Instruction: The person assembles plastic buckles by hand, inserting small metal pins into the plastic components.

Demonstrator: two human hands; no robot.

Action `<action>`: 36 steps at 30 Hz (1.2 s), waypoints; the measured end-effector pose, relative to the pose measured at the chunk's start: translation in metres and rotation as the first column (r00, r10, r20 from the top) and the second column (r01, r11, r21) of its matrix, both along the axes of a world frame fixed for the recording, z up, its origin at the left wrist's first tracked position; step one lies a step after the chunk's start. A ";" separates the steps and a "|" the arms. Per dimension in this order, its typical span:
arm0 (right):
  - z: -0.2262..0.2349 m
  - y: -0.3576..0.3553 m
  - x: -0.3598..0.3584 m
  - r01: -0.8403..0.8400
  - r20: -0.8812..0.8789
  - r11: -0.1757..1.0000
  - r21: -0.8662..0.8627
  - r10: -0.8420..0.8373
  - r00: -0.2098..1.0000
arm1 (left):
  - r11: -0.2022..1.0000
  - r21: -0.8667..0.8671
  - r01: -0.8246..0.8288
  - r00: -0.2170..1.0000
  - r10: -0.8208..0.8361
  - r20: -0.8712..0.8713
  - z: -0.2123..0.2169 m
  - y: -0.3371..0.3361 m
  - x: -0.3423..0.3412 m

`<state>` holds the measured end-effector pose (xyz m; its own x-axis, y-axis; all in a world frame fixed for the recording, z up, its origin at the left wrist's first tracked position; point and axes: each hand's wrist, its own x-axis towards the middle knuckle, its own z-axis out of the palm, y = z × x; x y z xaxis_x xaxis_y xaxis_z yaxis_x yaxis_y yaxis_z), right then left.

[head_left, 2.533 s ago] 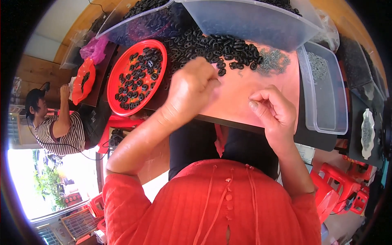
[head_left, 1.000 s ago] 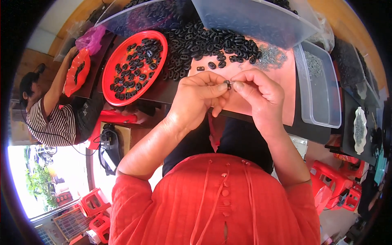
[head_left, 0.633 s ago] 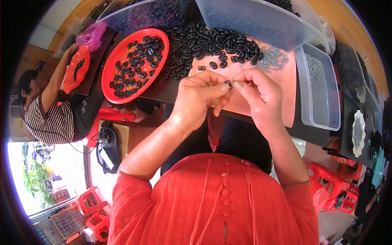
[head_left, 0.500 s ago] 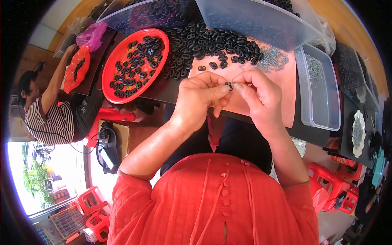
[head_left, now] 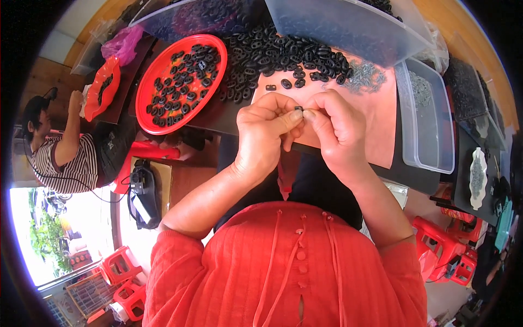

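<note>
Hands (head_left: 262, 129) (head_left: 344, 129) pinch piece (head_left: 298, 108) near open edge of mat (head_left: 377, 122).

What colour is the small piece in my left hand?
The small piece is black, seen in the head view.

a small black piece (head_left: 298, 108) sits partly hidden between pinching fingertips (head_left: 309, 115).

Free pink sheet (head_left: 377, 128) between right hand (head_left: 340, 128) and tub (head_left: 433, 139)
</note>
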<state>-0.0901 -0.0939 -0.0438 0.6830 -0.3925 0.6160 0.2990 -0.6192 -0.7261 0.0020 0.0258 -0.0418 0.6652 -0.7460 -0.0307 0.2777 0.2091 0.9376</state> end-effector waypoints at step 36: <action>0.002 -0.013 -0.019 -0.032 -0.013 0.999 0.032 0.032 0.999 | 0.977 0.158 0.144 0.989 -0.146 0.002 0.021 -0.002 -0.003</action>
